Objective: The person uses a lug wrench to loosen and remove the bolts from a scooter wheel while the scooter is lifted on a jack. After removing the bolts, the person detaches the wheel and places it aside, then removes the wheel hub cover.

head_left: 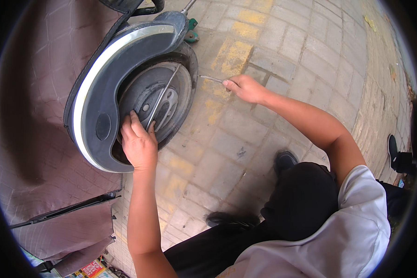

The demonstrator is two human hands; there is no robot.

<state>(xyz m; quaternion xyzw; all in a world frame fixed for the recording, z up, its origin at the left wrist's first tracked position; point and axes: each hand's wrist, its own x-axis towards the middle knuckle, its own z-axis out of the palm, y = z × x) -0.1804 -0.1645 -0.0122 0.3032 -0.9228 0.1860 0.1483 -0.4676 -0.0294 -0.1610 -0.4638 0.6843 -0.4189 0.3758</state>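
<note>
A small scooter wheel (188, 99) with a black tyre sits under a dark fender (95, 97) edged by a white curved strip. Across the wheel's face a long thin metal tyre lever (165, 94) lies slanted, its upper end at the rim. My left hand (141, 141) is at the lever's lower end, thumb and fingers closed about it against the wheel; the fingertips are partly hidden. Off to the right of the tyre, my right hand (245, 88) grips a shorter slim metal tool (211, 78). Its tip points at the tyre, apart from it.
A brown quilted cover (37, 92) hangs over the vehicle at left. Green-handled parts (192, 32) are beyond the wheel. Grey paving (227, 148) with yellow marks spreads around. My bent knee (301, 199) and shoe (285, 161) are near. Another person's shoe (393, 150) stands at far right.
</note>
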